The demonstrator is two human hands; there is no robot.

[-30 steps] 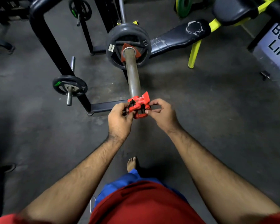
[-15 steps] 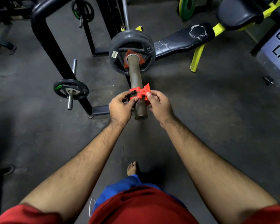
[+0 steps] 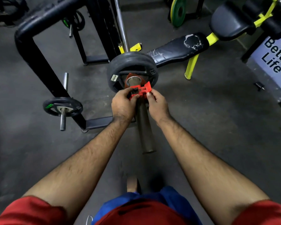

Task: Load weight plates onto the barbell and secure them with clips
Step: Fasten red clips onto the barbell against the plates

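Head view: a red plastic barbell clip (image 3: 140, 91) sits around the steel barbell sleeve (image 3: 145, 132), close against the outer face of the black weight plates (image 3: 131, 62). The clip is a blocky collar with a squared latch tab standing up at its right end and a dark inner pad showing near its left end. Whether the latch is closed cannot be told.

The left hand (image 3: 122, 105) pinches the clip's left side, thumb on top and fingers curled below. The right hand (image 3: 157, 105) pinches the right side beneath the latch tab, its thumb (image 3: 148, 95) pressed to the red plastic. Both grips are pressed together on the clip.

At least two black rubber-coated plates are stacked on the sleeve, with a small white label on the outer face at lower left and a red hub ring around the sleeve behind the clip. The bare sleeve, dull brown-grey, runs from the hands toward the camera and ends well short of the person's red shirt (image 3: 136, 213).

To the left, a smaller black plate with a green mark (image 3: 62, 107) hangs on a storage peg of a black rack (image 3: 39, 62). To the right lies a worn black bench pad (image 3: 177, 48) on yellow legs. A green-and-yellow plate (image 3: 178, 11) stands at the top, and a white sign (image 3: 276, 56) reads "Better Life" in part. The floor (image 3: 217, 127) is dark grey.
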